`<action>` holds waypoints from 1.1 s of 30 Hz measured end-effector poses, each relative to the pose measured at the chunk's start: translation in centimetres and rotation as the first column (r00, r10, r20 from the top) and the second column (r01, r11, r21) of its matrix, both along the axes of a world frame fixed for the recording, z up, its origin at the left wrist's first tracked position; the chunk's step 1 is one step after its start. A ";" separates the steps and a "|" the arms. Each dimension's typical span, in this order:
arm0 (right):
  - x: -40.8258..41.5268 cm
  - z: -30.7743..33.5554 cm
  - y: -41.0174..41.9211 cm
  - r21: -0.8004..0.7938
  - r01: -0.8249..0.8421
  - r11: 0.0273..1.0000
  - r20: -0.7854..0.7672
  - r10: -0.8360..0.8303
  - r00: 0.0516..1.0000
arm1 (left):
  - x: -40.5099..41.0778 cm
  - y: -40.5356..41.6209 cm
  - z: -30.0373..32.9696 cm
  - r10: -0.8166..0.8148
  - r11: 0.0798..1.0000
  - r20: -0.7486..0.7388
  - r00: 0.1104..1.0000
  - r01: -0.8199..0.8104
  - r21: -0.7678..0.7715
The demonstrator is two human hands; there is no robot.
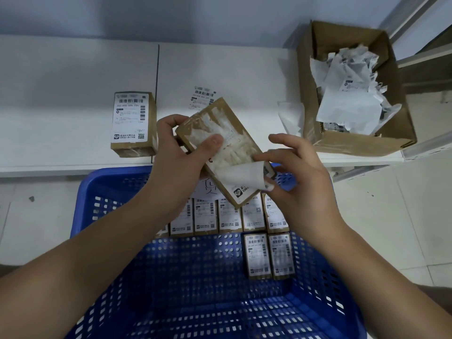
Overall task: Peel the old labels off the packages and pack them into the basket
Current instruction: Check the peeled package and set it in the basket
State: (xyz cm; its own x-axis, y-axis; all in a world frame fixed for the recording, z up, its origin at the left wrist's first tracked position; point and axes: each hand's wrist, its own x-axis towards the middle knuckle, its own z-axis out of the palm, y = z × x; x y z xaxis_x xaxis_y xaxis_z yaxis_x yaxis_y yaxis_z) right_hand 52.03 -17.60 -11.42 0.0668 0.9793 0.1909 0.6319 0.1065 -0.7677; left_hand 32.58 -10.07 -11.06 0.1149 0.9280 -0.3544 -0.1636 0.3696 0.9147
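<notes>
My left hand (182, 152) grips a small brown cardboard package (215, 123) above the far rim of the blue basket (117, 192), thumb pressed on its top face. Most of that face shows white paper residue. My right hand (296, 174) pinches the curled white label (241, 176), which is peeled down to the package's near end. Several labelled packages (230, 215) stand in rows inside the basket. One more labelled package (133, 123) lies on the white shelf to the left. Another label (201, 95) shows behind the held package.
An open cardboard box (396, 133) at the right of the shelf (73, 81) holds crumpled peeled labels (347, 94). A loose white backing sheet (289, 118) lies beside it. The basket's near half shows bare perforated floor. Tiled floor lies either side.
</notes>
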 end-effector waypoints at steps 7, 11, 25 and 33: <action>0.2 -0.4 0.7 -0.171 -0.017 0.985 -0.394 -0.052 0.918 | -0.3 0.1 0.0 0.022 0.991 0.122 0.992 -0.006 -0.134; 0.8 0.3 1.1 -0.250 -0.066 0.966 -0.508 -0.073 0.858 | -0.7 0.4 0.1 -0.041 0.977 0.113 0.993 0.063 -0.202; 1.7 1.4 0.5 -0.362 -0.364 0.858 -0.324 0.250 0.912 | -2.1 0.1 0.4 -0.608 0.647 -0.666 0.433 0.756 -0.100; 1.2 1.2 0.9 -0.156 -0.149 0.976 -0.287 0.100 0.953 | -2.1 0.5 0.6 -0.499 0.728 -0.696 0.517 0.685 -0.014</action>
State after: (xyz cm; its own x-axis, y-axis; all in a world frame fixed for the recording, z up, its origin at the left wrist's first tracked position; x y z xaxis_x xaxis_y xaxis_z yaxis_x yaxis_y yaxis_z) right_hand 53.22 -16.70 -10.22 -0.0322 0.9994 0.0085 0.3827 0.0202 -0.9237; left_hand 30.53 -9.55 -10.47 0.5128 0.7853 -0.3469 0.6387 -0.0789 0.7654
